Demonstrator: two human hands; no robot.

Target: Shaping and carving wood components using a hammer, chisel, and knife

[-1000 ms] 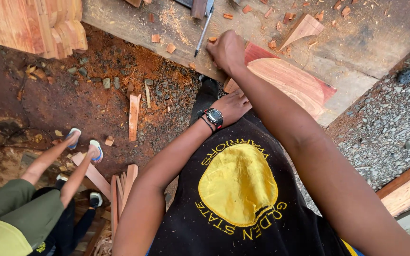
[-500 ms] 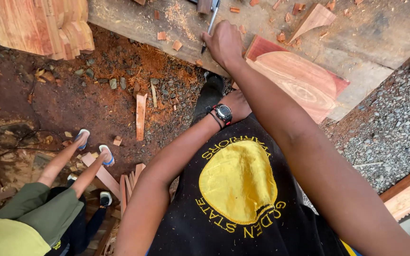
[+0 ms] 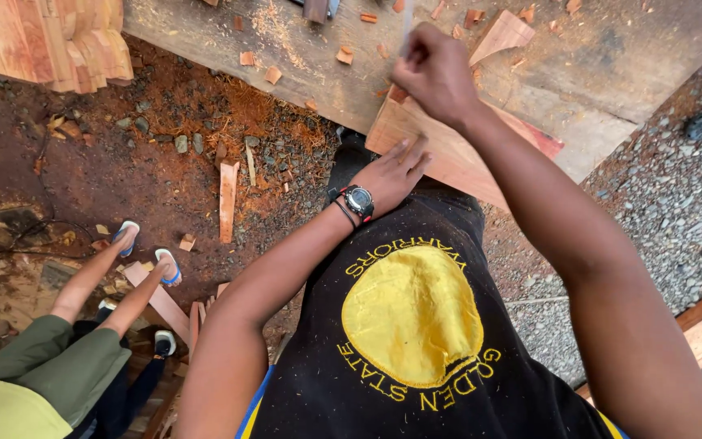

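My right hand [image 3: 436, 73] is closed in a fist around a thin tool [image 3: 406, 24], whose upper end is blurred. It hovers over the far end of a reddish wooden plank [image 3: 448, 150] that lies on the edge of a rough wooden workbench [image 3: 595, 73]. My left hand [image 3: 392, 175], with a black wristwatch on the wrist, lies flat with fingers spread against the plank's near edge. My right forearm crosses over the plank and hides its right part.
Wood chips and a pale wedge-shaped offcut [image 3: 501, 34] litter the bench. Stacked cut timber [image 3: 50, 41] is at top left. Another person's legs in sandals [image 3: 115, 276] stand at the left on red earth, near a loose wooden stick [image 3: 227, 199]. Grey gravel [image 3: 660, 203] lies to the right.
My right hand has shifted a little to the right with the tool. The plank now shows to the left of my forearm instead of the right. My left hand stays at its edge.
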